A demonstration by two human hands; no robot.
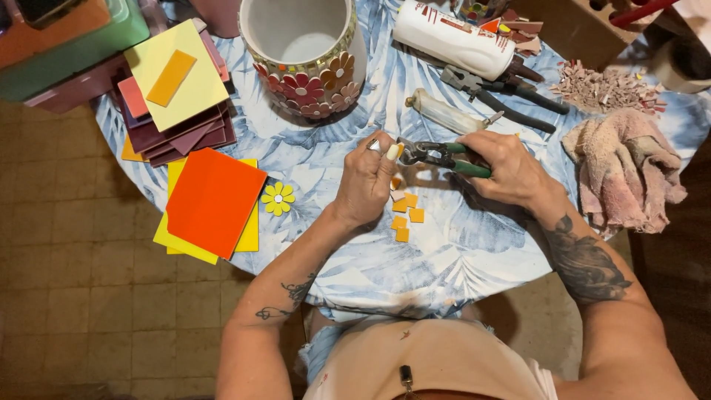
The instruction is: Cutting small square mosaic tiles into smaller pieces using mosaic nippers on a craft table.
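My right hand grips green-handled tile nippers, jaws pointing left. My left hand pinches a small tile piece at the nipper jaws; the piece itself is mostly hidden by my fingers. Just below my hands lie several small orange tile squares on the blue leaf-patterned tablecloth. A yellow mosaic flower lies to the left of my left hand.
An orange tile on yellow ones lies front left, a stack of dark red and yellow tiles behind it. A white pot with flower mosaic, a glue bottle, black pliers, tile chips and a pink rag surround my hands.
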